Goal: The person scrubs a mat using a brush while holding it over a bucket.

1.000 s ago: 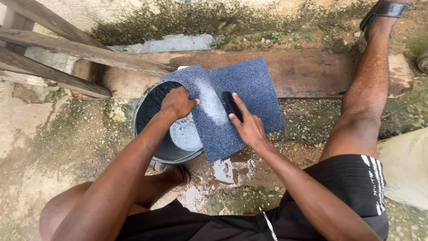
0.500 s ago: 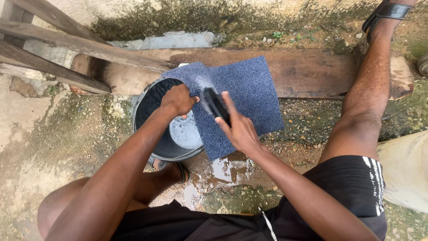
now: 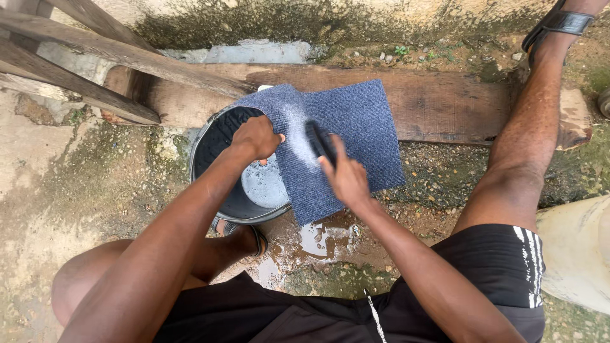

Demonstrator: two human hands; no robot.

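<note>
Two bare hands work over a square of blue-grey carpet draped from a wooden plank down across the rim of a dark bucket. The left hand is closed in a grip on the carpet's left edge, just above the bucket's mouth, where soapy grey water lies directly below its knuckles. The right hand is wrapped around a dark scrubbing brush, which sticks out beyond its fingertips and presses on the carpet beside a pale, sudsy streak. That streak runs between the two hands.

Outdoors, the ground is rough concrete and packed dirt, stained green with moss in patches. A muddy puddle sits just under the right wrist, on the near side of the carpet's lower edge. Beyond both hands the plank lies flat against the foot of a mossy, weathered wall. Far to the left of the left hand, slanted wooden beams cross the upper corner. To the right of the right hand, the person's bare leg stretches away, its foot in a dark sandal at the plank's far end. A pale, rounded container stands at the right edge.
</note>
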